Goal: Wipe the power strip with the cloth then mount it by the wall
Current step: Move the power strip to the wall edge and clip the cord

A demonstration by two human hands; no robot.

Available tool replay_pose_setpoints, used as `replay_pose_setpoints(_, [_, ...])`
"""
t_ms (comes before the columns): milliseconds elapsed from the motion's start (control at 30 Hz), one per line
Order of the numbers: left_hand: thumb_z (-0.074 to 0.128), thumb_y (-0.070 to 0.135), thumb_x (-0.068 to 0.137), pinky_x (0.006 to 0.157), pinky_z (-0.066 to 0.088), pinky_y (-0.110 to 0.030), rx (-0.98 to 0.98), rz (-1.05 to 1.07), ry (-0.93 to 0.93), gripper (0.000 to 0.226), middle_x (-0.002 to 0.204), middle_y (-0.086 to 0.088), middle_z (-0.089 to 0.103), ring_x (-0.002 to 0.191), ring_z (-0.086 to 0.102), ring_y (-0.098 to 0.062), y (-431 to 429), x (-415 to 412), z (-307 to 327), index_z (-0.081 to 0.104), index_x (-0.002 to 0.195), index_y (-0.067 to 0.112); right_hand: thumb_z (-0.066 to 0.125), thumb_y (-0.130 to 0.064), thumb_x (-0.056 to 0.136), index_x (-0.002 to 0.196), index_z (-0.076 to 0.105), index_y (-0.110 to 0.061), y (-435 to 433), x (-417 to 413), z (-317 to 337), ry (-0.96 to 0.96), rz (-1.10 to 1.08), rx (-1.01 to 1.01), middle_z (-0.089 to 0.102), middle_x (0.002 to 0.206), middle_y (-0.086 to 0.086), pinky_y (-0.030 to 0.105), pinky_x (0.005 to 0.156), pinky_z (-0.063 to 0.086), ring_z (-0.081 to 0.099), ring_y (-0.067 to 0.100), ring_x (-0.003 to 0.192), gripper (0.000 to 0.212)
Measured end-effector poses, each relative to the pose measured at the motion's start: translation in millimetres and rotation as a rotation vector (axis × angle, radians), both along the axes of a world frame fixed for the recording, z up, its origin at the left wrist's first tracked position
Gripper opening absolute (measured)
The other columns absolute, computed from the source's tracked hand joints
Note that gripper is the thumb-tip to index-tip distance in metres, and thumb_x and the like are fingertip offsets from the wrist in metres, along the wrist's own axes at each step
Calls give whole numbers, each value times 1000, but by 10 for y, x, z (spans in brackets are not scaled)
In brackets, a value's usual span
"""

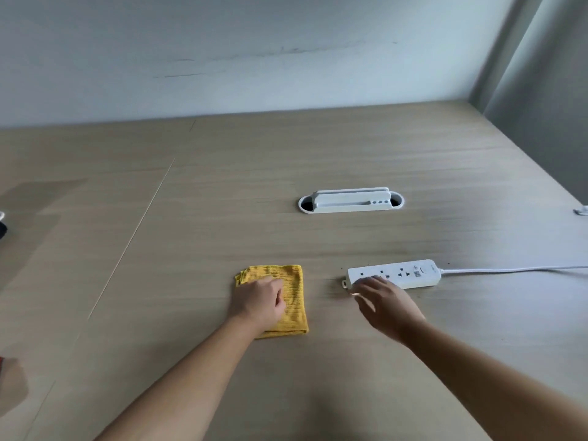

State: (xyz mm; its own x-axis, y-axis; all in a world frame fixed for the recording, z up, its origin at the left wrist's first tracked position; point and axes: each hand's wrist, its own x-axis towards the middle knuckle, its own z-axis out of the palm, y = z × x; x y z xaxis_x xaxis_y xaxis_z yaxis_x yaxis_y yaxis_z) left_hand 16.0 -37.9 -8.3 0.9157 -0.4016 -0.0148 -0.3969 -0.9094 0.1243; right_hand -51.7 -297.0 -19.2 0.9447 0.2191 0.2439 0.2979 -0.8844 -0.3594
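A white power strip (404, 275) lies flat on the wooden table (222, 186), its white cord (515, 269) trailing off to the right. A folded yellow cloth (294, 294) rests to its left. My left hand (259, 302) lies on the cloth's left half, fingers curled against the fabric. My right hand (386, 302) hovers at the strip's left end with fingers spread and blurred, covering part of that end. Whether the fingertips touch the strip I cannot tell.
A white oval cable grommet with a raised insert (351, 201) sits in the table beyond the strip. The pale wall (254, 58) rises at the table's far edge. A small white object (582, 211) shows at the right edge, and dark items (2, 227) at the left edge.
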Motion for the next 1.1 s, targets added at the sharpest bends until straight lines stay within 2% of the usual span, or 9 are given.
replay_pose_setpoints(133, [54, 29, 79, 73, 41, -29, -110, -84, 21, 26, 109, 5, 60, 104, 56, -20, -707, 142, 98, 56, 105, 25, 61, -14, 77, 119, 54, -20, -715, 107, 106, 86, -344, 47, 60, 124, 1, 40, 93, 46, 52, 25, 115, 43])
replay_pose_setpoints(233, [61, 36, 77, 95, 39, -37, -37, -147, 190, 59, 134, 2, 48, 126, 43, -21, -1178, 196, 36, 42, 130, 22, 63, -26, 74, 139, 30, -27, -1147, 147, 51, 388, -387, -155, 31, 151, -4, 44, 107, 33, 28, 24, 137, 73])
replay_pose_setpoints(300, [64, 39, 76, 98, 36, -38, 37, -182, 243, 65, 137, 2, 46, 128, 41, -22, -1404, 183, -74, 39, 133, 21, 64, -29, 78, 143, 22, -31, -1301, 141, -57, 498, -355, -225, 21, 155, -8, 45, 110, 28, 21, 22, 140, 78])
replay_pose_setpoints(467, [66, 39, 76, 92, 36, -33, 92, -131, 175, 50, 122, 3, 54, 119, 45, -20, -1650, 181, -278, 50, 120, 22, 63, -23, 83, 136, 36, -30, -1354, 141, -234, 374, -381, -185, 42, 140, -4, 37, 100, 40, 42, 24, 123, 59])
replay_pose_setpoints(700, [66, 32, 68, 80, 37, -30, -18, -197, 181, 42, 107, 3, 54, 101, 52, -20, -1946, 220, -37, 47, 104, 22, 67, -19, 80, 130, 40, -28, -1661, 52, -2, 285, -354, -179, 43, 136, -1, 39, 94, 45, 45, 24, 117, 58])
replay_pose_setpoints(800, [66, 32, 67, 70, 36, -29, -57, -270, 234, 46, 103, 1, 58, 82, 50, -20, -2368, 188, 267, 42, 104, 22, 68, -17, 79, 129, 42, -28, -1984, -83, 268, 239, -399, -147, 43, 135, -1, 40, 95, 44, 44, 24, 118, 58])
replay_pose_setpoints(900, [67, 37, 68, 70, 38, -28, 74, -368, 260, 56, 105, -2, 61, 86, 54, -23, -2948, 25, 551, 42, 117, 25, 67, -14, 79, 129, 43, -28, -2350, -353, 538, 216, -443, -122, 43, 136, -1, 39, 94, 45, 44, 24, 118, 57])
replay_pose_setpoints(1033, [67, 33, 65, 57, 43, -28, -35, -397, 431, 35, 90, 0, 59, 76, 55, -21, -3681, -372, 737, 45, 90, 23, 69, -15, 78, 130, 45, -27, -2934, -846, 736, 151, -551, -81, 46, 136, -2, 40, 98, 41, 45, 24, 120, 58])
replay_pose_setpoints(1100, [69, 28, 64, 50, 49, -27, -170, -364, 555, 34, 88, -1, 57, 72, 58, -21, -4026, -599, 752, 49, 90, 21, 71, -17, 77, 131, 45, -25, -3227, -1101, 733, 93, -699, 19, 47, 136, 1, 39, 101, 39, 43, 26, 122, 60])
